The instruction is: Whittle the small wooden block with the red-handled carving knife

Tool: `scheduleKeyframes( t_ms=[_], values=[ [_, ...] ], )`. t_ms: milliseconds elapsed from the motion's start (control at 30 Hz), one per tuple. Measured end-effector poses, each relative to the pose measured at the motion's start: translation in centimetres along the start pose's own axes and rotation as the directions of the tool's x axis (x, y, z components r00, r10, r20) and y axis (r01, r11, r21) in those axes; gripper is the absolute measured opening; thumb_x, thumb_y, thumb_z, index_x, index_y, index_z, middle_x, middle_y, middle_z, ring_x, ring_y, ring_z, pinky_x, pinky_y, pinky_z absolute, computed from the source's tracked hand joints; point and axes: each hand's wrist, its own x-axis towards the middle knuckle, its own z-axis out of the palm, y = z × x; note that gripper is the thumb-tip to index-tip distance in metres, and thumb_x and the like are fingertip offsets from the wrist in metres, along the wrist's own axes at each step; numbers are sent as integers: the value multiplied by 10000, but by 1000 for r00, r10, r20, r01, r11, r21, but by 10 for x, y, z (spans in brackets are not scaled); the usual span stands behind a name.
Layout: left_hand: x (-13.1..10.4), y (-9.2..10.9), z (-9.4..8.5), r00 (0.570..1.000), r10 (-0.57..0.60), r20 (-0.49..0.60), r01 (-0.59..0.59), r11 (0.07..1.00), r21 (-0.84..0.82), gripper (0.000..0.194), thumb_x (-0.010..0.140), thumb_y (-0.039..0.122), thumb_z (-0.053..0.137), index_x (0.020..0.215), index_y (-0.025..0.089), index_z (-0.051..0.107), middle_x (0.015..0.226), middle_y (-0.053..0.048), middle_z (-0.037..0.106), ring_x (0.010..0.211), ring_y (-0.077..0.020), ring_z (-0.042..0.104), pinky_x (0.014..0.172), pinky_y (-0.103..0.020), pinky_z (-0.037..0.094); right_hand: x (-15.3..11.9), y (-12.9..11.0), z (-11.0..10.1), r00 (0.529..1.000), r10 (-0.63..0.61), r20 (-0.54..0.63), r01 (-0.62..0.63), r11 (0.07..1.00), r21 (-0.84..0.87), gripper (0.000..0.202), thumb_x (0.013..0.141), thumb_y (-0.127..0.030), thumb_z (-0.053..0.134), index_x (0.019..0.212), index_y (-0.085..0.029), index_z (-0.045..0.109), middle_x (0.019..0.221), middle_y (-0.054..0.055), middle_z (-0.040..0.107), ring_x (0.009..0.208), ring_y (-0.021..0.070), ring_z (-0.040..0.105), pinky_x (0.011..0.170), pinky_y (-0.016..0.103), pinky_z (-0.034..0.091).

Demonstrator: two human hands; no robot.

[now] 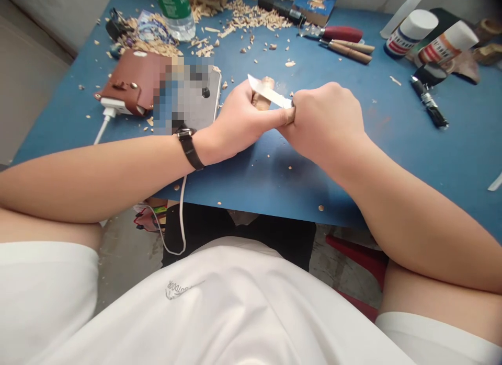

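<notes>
A small carved wooden piece (263, 95) is held in my left hand (241, 116), whose fingers curl round it from behind and below. My left thumb reaches right, its tip by the knife's handle end. My right hand (323, 119) is closed in a fist round the handle of a knife, which is mostly hidden. The pale blade (269, 92) points up and to the left, lying across the wooden piece. Both hands meet above the blue table (251, 182) near its front edge.
At the left are a brown leather case (135, 80) with a white cable and a phone (200, 95). A bottle (176, 12) and wood shavings (254, 14) lie beyond. Carving tools (345, 41), white-capped jars (411, 33) and a black pen-like object (429, 101) are on the right.
</notes>
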Motion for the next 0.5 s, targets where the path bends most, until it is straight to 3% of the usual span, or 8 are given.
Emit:
scheduleKeyframes(
  t_ms=[33, 100, 200, 333, 500],
  values=[
    [-1, 2, 1, 999, 31, -39, -32, 999, -14, 650, 907, 213, 1104, 822, 314, 468, 890, 12, 506, 924, -177, 433, 856, -441, 409, 0, 2, 0, 999, -50, -5, 50, 998, -41, 553, 1211, -374, 497, 1439, -85, 910, 1368, 319, 895, 1233, 437, 863, 778, 403, 384],
    [-3, 7, 3, 999, -50, 3, 50, 999, -5, 462, 960, 23, 949, 883, 289, 578, 869, 37, 525, 835, -148, 414, 811, -412, 384, 0, 4, 0, 988, -152, 11, 152, 980, -126, 500, 1188, -306, 532, 1441, -116, 919, 1330, 274, 919, 1197, 405, 858, 768, 411, 360],
    [-7, 16, 5, 993, -108, 53, 103, 991, 85, 433, 979, -59, 846, 855, 263, 584, 808, 59, 488, 771, -133, 429, 773, -388, 335, 2, 3, 1, 971, -238, 35, 241, 954, -180, 490, 1172, -255, 547, 1471, -154, 922, 1308, 243, 929, 1203, 401, 858, 779, 418, 361],
    [-6, 11, 5, 997, -77, 23, 75, 993, 92, 569, 988, 58, 991, 830, 275, 488, 831, 55, 496, 815, -131, 482, 798, -371, 364, 4, -2, 4, 994, -113, 14, 113, 973, -199, 451, 1189, -275, 578, 1452, -161, 927, 1283, 238, 917, 1279, 447, 893, 737, 404, 339],
    [13, -24, 1, 997, 49, -63, -45, 997, 58, 781, 893, 338, 1213, 848, 295, 434, 842, 60, 443, 854, -146, 405, 796, -383, 347, 0, -9, 4, 999, 46, 11, -44, 993, -111, 429, 1202, -232, 555, 1385, -152, 935, 1330, 256, 908, 1268, 434, 908, 768, 375, 431]
  ],
)
